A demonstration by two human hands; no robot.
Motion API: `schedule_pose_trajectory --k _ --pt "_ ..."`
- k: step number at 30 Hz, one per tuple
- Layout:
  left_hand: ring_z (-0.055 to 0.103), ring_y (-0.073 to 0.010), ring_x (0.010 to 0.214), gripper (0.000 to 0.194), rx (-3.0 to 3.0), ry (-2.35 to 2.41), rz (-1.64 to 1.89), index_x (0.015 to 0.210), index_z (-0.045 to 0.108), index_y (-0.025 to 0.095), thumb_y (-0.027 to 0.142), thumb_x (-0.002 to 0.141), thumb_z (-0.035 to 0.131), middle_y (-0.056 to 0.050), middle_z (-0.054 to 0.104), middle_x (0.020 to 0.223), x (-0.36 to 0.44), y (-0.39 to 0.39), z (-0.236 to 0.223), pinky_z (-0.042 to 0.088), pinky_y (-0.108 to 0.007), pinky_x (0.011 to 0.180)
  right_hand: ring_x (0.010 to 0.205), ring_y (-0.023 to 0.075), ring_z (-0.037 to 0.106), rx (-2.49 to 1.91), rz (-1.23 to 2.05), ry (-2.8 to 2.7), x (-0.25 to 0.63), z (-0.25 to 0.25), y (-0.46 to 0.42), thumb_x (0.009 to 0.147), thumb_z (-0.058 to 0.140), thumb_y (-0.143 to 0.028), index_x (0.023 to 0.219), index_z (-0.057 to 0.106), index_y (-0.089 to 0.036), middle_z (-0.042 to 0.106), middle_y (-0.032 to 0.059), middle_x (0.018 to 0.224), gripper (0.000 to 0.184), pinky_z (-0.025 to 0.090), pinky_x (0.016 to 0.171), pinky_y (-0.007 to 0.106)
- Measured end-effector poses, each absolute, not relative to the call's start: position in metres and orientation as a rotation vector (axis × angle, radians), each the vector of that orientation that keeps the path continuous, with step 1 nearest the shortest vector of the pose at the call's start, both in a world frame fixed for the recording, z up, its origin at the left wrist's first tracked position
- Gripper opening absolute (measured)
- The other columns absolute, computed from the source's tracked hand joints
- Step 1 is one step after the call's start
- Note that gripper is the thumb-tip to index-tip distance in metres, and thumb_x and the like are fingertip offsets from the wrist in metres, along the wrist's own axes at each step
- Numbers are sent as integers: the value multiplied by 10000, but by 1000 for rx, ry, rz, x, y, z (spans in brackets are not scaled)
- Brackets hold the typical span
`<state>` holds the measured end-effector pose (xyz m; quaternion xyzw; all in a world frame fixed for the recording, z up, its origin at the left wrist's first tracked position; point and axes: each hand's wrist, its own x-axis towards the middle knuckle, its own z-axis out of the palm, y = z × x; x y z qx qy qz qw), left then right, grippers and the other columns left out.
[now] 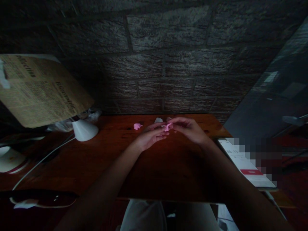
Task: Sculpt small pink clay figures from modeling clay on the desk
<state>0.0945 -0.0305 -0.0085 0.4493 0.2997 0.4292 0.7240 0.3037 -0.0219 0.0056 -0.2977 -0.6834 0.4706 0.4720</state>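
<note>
Both my hands meet over the far middle of a reddish wooden table [101, 160]. My left hand [150, 138] and my right hand [189, 130] pinch a small soft pink piece [167, 126] between their fingertips. A second pink lump [137, 126] lies on the table to the left of my hands. A small pale lump [158, 120] sits just behind my fingers.
A white cone-shaped lamp base [84, 130] with a white cable [40, 160] stands at the left. A newspaper-print sheet [38, 88] leans above it. A phone [247, 162] with a lit screen lies at the right edge. A dark brick wall [168, 57] closes the back.
</note>
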Motion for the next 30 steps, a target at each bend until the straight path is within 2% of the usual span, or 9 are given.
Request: schedule_pose_trajectory --k 4,9,19,30 --pt "719 -139 893 250 972 653 964 1029 785 176 142 786 831 -67 778 1023 95 -29 -10 536 -302 902 848 171 700 -726 1117 -1706 303 5 -22 819 793 -387 968 803 -274 790 14 969 187 564 786 337" --pt "727 -130 868 229 999 651 975 996 790 173 145 774 841 -48 778 962 95 -28 -11 545 -308 913 972 196 726 -698 1097 -1720 301 3 -22 832 788 -351 941 805 -285 793 13 1018 128 567 919 394" --pt "735 -132 855 154 983 689 1015 936 790 171 145 788 827 -46 786 919 97 -30 -9 558 -297 896 900 204 737 -819 754 -1785 295 3 -28 867 749 -385 932 809 -295 808 11 983 126 577 857 382" --pt "731 -131 864 200 925 682 1021 957 778 161 160 768 846 -46 786 921 97 -30 -10 551 -282 894 839 199 730 -841 729 -1766 291 3 -29 875 735 -444 911 820 -284 801 19 927 185 581 816 364"
